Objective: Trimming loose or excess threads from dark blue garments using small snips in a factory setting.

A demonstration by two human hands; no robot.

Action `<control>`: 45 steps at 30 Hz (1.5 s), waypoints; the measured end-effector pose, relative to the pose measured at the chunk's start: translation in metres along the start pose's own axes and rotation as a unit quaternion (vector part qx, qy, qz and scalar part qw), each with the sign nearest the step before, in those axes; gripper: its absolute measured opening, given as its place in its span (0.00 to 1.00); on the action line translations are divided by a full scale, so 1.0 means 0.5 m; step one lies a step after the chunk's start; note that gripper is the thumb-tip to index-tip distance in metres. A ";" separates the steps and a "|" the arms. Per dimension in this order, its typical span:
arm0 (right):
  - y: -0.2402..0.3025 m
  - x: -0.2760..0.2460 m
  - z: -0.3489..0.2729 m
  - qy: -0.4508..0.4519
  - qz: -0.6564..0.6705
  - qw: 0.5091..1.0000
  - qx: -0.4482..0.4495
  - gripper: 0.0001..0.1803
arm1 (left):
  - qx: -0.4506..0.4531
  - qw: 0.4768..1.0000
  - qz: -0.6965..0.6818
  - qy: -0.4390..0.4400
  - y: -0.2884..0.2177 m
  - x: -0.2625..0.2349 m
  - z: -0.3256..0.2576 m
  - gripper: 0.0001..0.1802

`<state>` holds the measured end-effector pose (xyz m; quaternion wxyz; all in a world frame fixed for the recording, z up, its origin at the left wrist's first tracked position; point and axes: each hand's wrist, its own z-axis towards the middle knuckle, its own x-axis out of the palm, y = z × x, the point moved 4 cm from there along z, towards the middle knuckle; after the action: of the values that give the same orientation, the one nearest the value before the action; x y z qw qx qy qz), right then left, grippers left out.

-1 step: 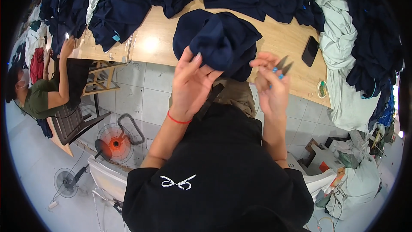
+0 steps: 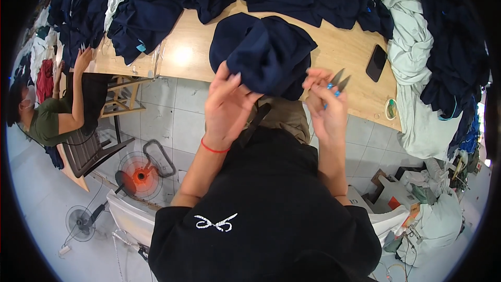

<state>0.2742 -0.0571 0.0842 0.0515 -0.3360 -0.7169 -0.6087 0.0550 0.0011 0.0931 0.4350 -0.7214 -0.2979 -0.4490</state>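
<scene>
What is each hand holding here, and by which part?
The left hand grips the dark navy garment at its lower edge. The right hand holds small blue-handled snips by the handle, blades pointing up.

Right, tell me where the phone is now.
In the head view the black phone lies flat on the wooden table, to the person's right, beyond the right hand and beside the pale green cloth pile.

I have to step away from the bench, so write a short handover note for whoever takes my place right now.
Left hand: grips the edge of the navy garment bunched on the wooden table.
Right hand: holds small blue-handled snips, blades open and pointing up, clear of the fabric.
Nearby: dark phone and tape roll at right; heaps of navy garments behind.
Done: garment pulled forward.
Left: no cut visible yet; heaps untouched.
</scene>
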 end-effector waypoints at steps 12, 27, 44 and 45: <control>-0.049 -0.080 0.057 -0.028 -0.021 0.996 0.077 0.09 | 0.161 0.750 0.625 -0.147 -0.042 -0.166 0.046 0.34; -0.037 -0.110 0.007 -0.010 -0.096 0.991 0.096 0.13 | 0.194 0.728 0.622 -0.214 -0.080 -0.275 0.051 0.24; -0.103 -0.146 0.219 -0.093 -0.444 0.875 -0.169 0.16 | 0.224 0.552 0.802 -0.045 0.039 -0.234 0.091 0.22; -0.118 -0.135 0.239 -0.063 -0.517 0.841 -0.145 0.14 | 0.165 0.682 0.709 -0.069 0.033 -0.247 0.096 0.17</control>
<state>0.3342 0.0211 -0.0282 -0.3651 0.0426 -0.6919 -0.6214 0.0353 0.0318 -0.0355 0.7132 -0.6627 0.2045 0.1012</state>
